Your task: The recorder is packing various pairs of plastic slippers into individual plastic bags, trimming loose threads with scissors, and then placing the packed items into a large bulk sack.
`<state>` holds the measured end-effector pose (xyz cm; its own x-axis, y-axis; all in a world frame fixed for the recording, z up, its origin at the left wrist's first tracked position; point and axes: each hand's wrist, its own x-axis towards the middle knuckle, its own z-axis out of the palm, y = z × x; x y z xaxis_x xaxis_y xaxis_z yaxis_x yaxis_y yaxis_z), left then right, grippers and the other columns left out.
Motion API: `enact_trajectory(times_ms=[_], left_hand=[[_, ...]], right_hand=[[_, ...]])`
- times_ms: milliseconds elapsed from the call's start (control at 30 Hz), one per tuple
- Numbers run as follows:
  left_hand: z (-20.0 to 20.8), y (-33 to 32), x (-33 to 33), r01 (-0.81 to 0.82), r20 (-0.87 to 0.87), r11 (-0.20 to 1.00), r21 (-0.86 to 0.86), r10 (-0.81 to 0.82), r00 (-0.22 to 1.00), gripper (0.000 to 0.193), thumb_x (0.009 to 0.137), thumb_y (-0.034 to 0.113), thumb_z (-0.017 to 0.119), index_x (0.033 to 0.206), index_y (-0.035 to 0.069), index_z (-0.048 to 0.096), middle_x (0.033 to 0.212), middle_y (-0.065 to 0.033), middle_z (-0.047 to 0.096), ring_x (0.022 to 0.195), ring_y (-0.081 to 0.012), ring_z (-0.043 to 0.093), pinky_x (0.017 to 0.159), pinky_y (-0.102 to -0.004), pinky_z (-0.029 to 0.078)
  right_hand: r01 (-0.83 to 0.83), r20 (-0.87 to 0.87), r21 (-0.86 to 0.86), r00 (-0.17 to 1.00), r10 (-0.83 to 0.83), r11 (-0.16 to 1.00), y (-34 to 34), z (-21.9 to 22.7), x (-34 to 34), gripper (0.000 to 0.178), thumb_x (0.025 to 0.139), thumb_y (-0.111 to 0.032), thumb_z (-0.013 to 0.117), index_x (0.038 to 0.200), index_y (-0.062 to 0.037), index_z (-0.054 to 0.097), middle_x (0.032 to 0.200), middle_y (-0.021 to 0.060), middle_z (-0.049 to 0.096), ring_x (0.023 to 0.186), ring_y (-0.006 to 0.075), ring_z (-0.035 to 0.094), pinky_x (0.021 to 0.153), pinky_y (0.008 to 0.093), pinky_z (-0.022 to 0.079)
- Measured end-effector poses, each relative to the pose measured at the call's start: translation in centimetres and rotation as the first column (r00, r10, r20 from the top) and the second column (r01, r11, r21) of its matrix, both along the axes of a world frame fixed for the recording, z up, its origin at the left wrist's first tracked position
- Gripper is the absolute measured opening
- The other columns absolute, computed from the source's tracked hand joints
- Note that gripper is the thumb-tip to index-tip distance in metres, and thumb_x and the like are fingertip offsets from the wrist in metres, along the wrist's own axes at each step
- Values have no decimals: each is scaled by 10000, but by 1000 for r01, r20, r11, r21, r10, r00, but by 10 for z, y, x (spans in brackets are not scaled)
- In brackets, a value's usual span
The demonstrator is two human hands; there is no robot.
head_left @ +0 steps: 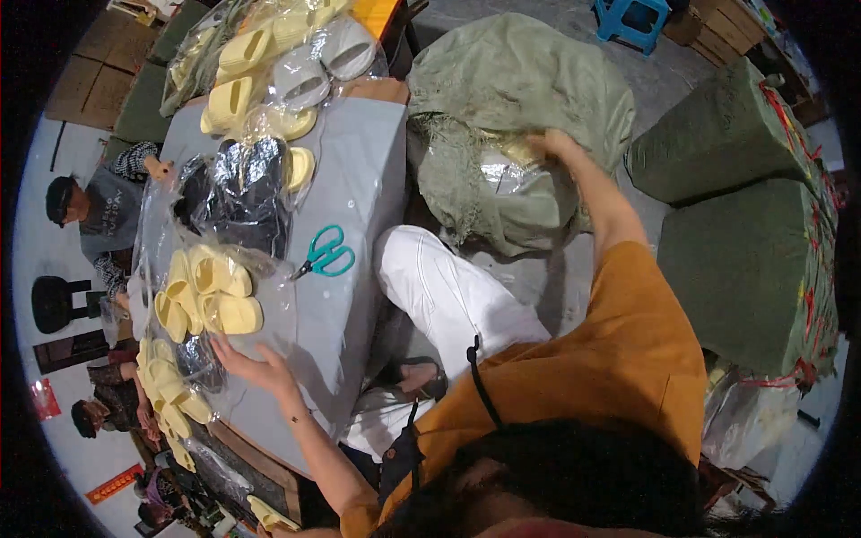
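Observation:
My left hand (256, 363) is over the grey table, fingers apart and holding nothing. Right beside its fingertips lies a cluster of pale yellow slide slippers (220, 273) on clear plastic. My right hand (558, 145) reaches into the mouth of a big olive-green cloth sack (520, 76) on the floor. By its fingers is something yellowish in shiny clear wrap (516, 148); the fingers are partly hidden, so I cannot see whether they grip it. Teal-handled scissors (330, 251) rest on the table between the slippers and my knee.
Dark plastic-wrapped goods (242, 193) and grey slippers (300, 79) lie farther along the table (359, 152). Large green bales (735, 269) stand on the right. A blue stool (632, 22) is at the back. Several people work across the table, one with a hand (160, 169) near its edge.

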<state>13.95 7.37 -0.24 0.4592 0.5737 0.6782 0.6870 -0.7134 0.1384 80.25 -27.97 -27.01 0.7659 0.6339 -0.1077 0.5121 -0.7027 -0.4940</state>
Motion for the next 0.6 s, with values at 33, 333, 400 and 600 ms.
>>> enact_trajectory(times_ms=[33,333,400,600], left_hand=[[-5,-18,26,93,-3,995,-29,-94,996,627,857,50,579,1449,-13,381,1492,-275,348,1386,-433,331,1135,-541,246],[-32,-138,94,455,137,739,-496,-451,882,326,843,-81,548,1166,-36,564,1175,-208,591,1124,-374,560,995,-449,434],[-38,-149,139,535,209,542,-648,-550,809,304,833,-95,539,1130,-40,574,1110,-211,610,1062,-389,576,955,-454,454],[-134,-148,335,715,242,149,-683,-878,413,435,781,-129,493,1207,-45,514,1188,-247,552,1146,-446,513,995,-476,431]], right_hand=[[166,48,-269,986,-159,949,9,34,59,748,859,-682,586,1334,-104,600,1286,182,637,1214,363,572,1016,415,432],[454,117,694,695,-710,559,93,171,188,681,864,-609,660,691,49,635,754,233,664,707,339,637,690,495,475],[421,21,826,640,-768,374,122,101,133,493,837,-402,730,868,81,634,853,261,670,857,413,654,768,472,496],[163,241,-85,961,-138,983,89,-34,22,336,891,-182,537,1117,33,663,1158,239,666,1101,412,626,969,491,470]])
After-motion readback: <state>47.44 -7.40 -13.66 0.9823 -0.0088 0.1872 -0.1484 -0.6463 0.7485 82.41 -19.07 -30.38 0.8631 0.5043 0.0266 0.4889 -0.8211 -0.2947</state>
